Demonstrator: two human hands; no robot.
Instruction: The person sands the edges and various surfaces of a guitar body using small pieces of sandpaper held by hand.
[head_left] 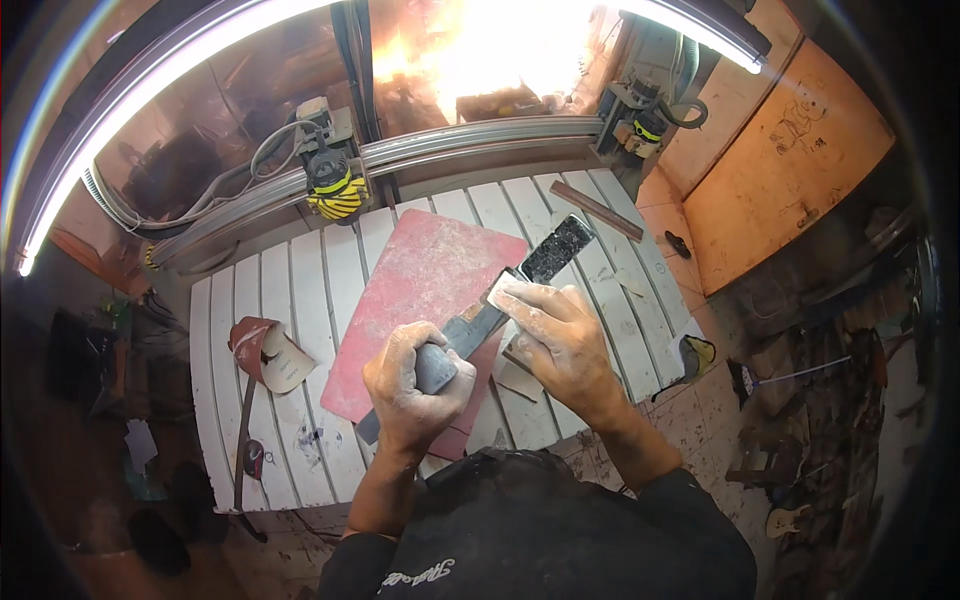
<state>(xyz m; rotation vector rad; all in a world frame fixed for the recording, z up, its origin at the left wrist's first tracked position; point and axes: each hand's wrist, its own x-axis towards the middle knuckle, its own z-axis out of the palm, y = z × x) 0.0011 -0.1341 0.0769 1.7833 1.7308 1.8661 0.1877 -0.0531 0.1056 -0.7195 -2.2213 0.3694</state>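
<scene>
At the near side of the white slatted table (300, 260), two dusty hands work over one dark grey bar (478, 333), which lies slantwise above the red board (430, 260). The left hand (415, 385) is curled tightly around one grey rounded piece (435, 369) at the bar; whether the two are joined, I cannot tell. The right hand (555, 335), its fingers pressed together, pinches one pale block (504, 287) near the bar's far end. The bar looks stiff and moderately light, unlikely to bend, though the powder on the skin may make it slippery; its long sides seem the surest place to hold, and the block seems light, best taken by its edges. Left of the board lie one curled red-brown and cream piece (290, 368) and one narrow dark strip (243, 435). Just beyond the right hand sits one speckled phone (558, 248), the thing here most likely to be fragile, its glass probably easy to scratch. Farther on, one brown strip (597, 210) lies by the far edge, and behind the table two machine heads (335, 185) are mounted along one metal rail (480, 140).
</scene>
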